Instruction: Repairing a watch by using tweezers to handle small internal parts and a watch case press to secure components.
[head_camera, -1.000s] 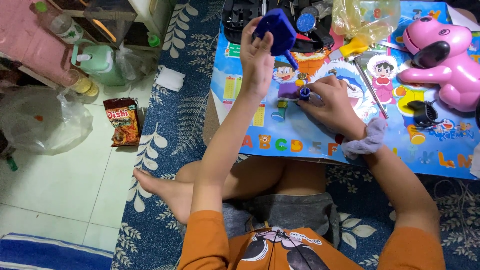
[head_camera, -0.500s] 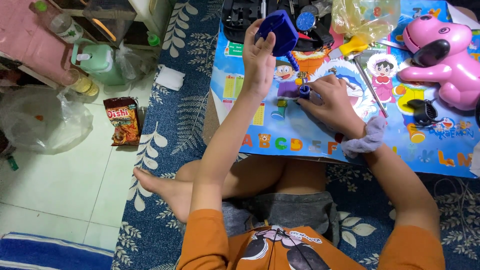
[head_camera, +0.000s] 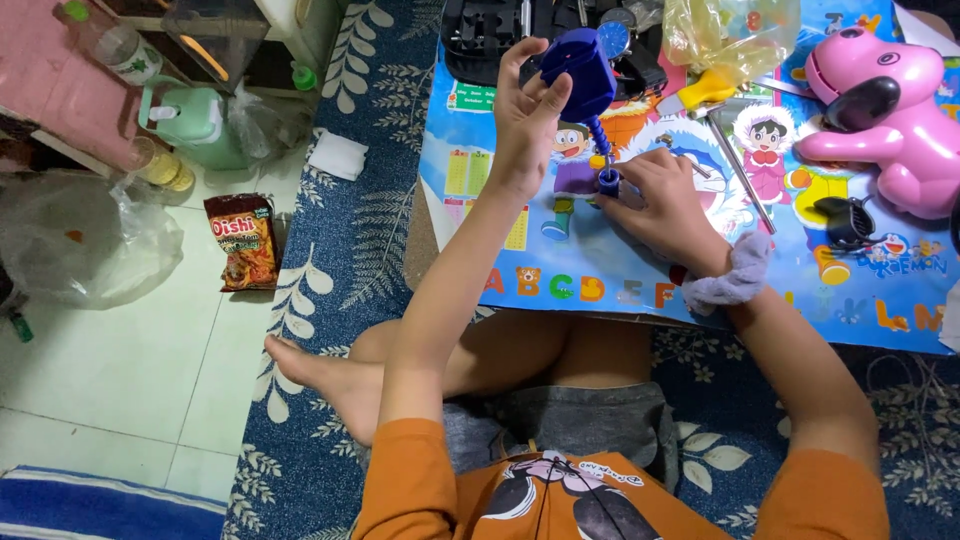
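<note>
My left hand (head_camera: 524, 118) is raised over the low table (head_camera: 620, 280) and grips the blue handle of a toy screwdriver (head_camera: 583, 72), whose shaft points down. My right hand (head_camera: 662, 205) rests on the colourful cartoon mat and pinches a small blue piece (head_camera: 608, 182) right under the screwdriver's tip. A grey scrunchie (head_camera: 728, 282) sits on my right wrist. My legs are crossed under the table.
A pink toy dog (head_camera: 880, 110) lies at the table's far right, near a yellow-handled tool (head_camera: 712, 92), a plastic bag (head_camera: 730, 30) and a black tool case (head_camera: 490, 35). On the floor to the left are a snack packet (head_camera: 243, 240), a green jug (head_camera: 195, 122) and a clear bag (head_camera: 75, 245).
My left hand has turned the blue screwdriver handle slightly while staying above the piece. My right hand stays in the same place.
</note>
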